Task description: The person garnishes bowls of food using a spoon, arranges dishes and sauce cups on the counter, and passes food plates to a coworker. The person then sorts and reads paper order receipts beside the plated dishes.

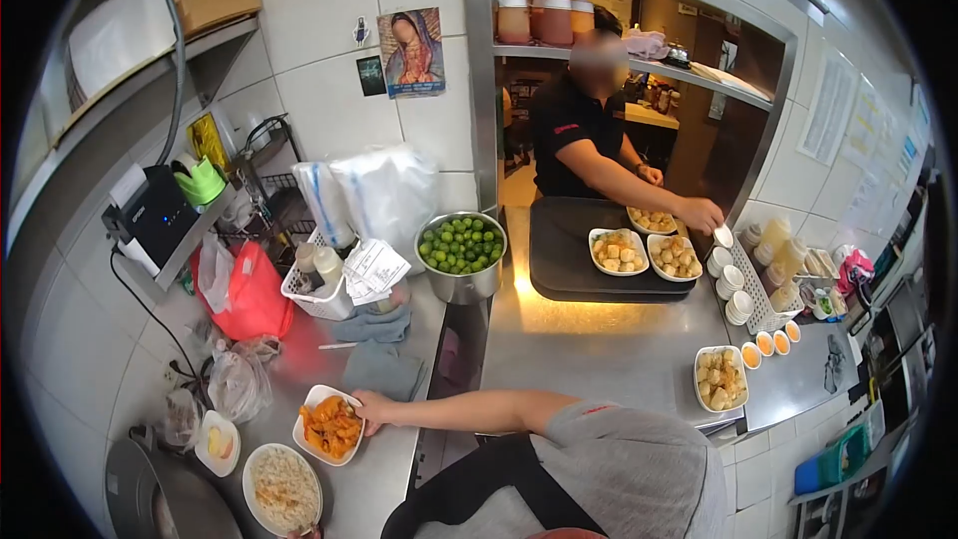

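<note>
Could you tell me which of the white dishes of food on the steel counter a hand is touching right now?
The white square dish of orange food; a hand grips its right rim. The round white bowl of rice and the square dish of pale dumplings sit untouched.

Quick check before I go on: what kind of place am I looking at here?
Most likely a restaurant kitchen at its serving pass. A steel counter runs under a pass-through window, a dark tray carries plated portions, and a pot of limes stands beside it.

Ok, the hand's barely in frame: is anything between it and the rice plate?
Nothing visible: the fingers at the bottom edge touch the rice plate at its rim. A co-worker's hand holds the bowl beside it.
</note>
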Action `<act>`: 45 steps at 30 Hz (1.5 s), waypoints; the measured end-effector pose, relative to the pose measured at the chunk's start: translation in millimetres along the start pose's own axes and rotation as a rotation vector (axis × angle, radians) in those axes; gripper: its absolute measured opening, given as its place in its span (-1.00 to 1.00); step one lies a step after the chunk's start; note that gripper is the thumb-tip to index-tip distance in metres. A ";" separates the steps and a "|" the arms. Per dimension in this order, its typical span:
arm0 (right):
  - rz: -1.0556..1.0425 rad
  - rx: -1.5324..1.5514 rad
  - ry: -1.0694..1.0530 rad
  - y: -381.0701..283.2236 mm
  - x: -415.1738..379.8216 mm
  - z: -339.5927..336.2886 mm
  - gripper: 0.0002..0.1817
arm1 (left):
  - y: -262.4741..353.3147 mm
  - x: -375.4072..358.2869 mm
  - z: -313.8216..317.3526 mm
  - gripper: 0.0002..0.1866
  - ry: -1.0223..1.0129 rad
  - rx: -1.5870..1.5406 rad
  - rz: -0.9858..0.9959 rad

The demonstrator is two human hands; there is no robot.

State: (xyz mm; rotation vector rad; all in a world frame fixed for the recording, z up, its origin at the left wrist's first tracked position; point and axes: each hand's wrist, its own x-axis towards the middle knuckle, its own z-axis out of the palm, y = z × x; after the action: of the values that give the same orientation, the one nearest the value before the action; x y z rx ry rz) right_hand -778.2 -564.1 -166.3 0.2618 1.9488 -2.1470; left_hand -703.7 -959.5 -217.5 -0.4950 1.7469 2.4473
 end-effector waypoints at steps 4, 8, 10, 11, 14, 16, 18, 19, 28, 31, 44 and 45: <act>-0.065 0.016 0.013 11.3 -18.5 -18.3 -0.65 | 18.6 -21.0 31.4 -0.64 0.047 -0.002 0.042; -0.049 0.131 -0.024 17.3 -84.1 -66.4 -0.61 | 6.5 -36.3 43.7 -0.44 0.058 -0.062 0.089; -0.031 0.165 0.032 4.9 -140.1 -95.8 -0.60 | 1.0 -35.6 50.5 -0.28 0.060 -0.106 0.122; -0.045 0.161 0.109 5.8 -164.7 -112.0 -0.57 | -2.2 -33.9 53.0 -0.20 0.061 -0.128 0.136; -0.079 0.134 0.341 12.7 -240.5 -161.2 -0.56 | -43.6 -8.9 30.5 -0.37 -0.072 0.238 0.315; -0.107 0.151 0.514 16.3 -288.2 -182.2 -0.55 | -16.7 -45.8 83.8 -0.57 -0.101 0.104 0.169; -0.119 0.180 0.600 22.7 -328.4 -195.0 -0.54 | 26.5 -101.1 169.2 -0.74 -0.220 0.041 0.045; -0.159 0.180 0.724 29.4 -344.5 -200.8 -0.54 | 12.1 -91.2 179.7 -0.61 -0.243 0.042 0.020; -0.332 0.394 1.145 75.2 -422.5 -224.2 -0.53 | -75.7 -122.0 367.9 -0.43 -0.765 0.026 -0.292; -0.392 0.537 1.199 89.1 -435.2 -231.6 -0.53 | -111.7 -127.8 411.7 -0.43 -0.864 0.142 -0.367; 0.183 -0.802 1.054 -4.3 -514.8 -285.2 -0.36 | -131.8 -134.2 466.5 -0.27 -1.081 0.172 -0.492; 0.095 -0.879 1.066 -36.9 -519.2 -290.9 -0.42 | -130.4 -136.1 466.2 -0.27 -1.082 0.173 -0.492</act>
State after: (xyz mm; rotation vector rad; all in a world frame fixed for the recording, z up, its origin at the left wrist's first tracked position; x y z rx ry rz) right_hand -298.0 -245.7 -12.9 1.4531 3.0448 -0.8676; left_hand -637.4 -464.9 -156.6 0.3482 1.1368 1.6404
